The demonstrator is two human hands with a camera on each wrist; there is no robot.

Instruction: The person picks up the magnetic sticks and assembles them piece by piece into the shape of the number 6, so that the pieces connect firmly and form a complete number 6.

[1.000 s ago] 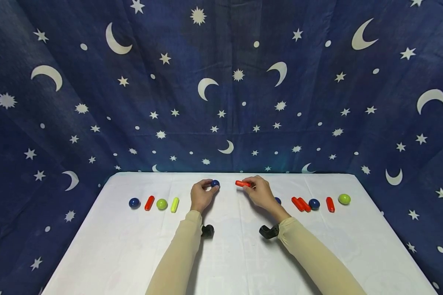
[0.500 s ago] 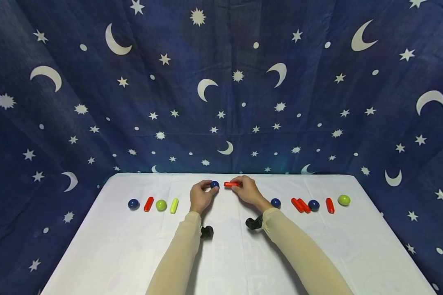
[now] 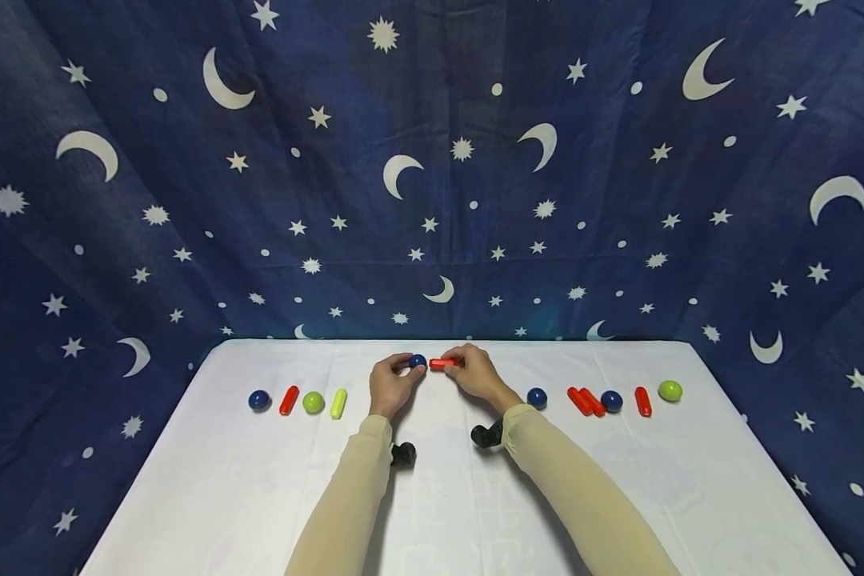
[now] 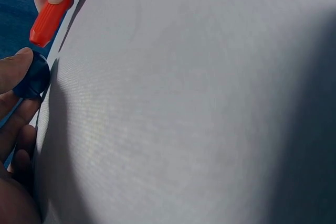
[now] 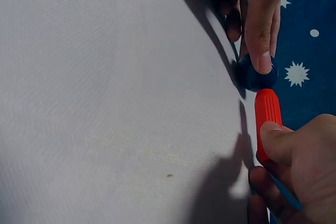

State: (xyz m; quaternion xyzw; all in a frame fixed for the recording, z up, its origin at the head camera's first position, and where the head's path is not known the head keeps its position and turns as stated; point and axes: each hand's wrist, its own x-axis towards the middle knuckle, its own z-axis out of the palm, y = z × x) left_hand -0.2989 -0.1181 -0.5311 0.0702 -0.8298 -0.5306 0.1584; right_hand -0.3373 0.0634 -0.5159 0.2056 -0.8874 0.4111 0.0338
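Observation:
Near the table's far edge my left hand (image 3: 391, 387) pinches a blue ball (image 3: 418, 362) between thumb and fingers. My right hand (image 3: 478, 373) pinches a red ridged stick (image 3: 442, 364) by its right part, held level and pointing at the ball. Only a small gap separates the stick's end from the ball in the left wrist view, where the stick (image 4: 50, 20) has a faceted tip and the ball (image 4: 34, 77) is partly covered by the left thumb. In the right wrist view the red stick (image 5: 268, 106) lines up with the ball (image 5: 252, 80).
Left on the white table (image 3: 439, 512) lie a blue ball (image 3: 259, 401), a red stick (image 3: 289, 400), a green ball (image 3: 313, 402) and a yellow stick (image 3: 338, 404). On the right are blue balls (image 3: 537, 398), several red sticks (image 3: 643, 402) and a green ball (image 3: 670, 390). A starry cloth (image 3: 432, 200) hangs behind.
My right hand has moved left with the red stick, closing most of the distance to the blue ball. My left hand has stayed in place, holding the ball.

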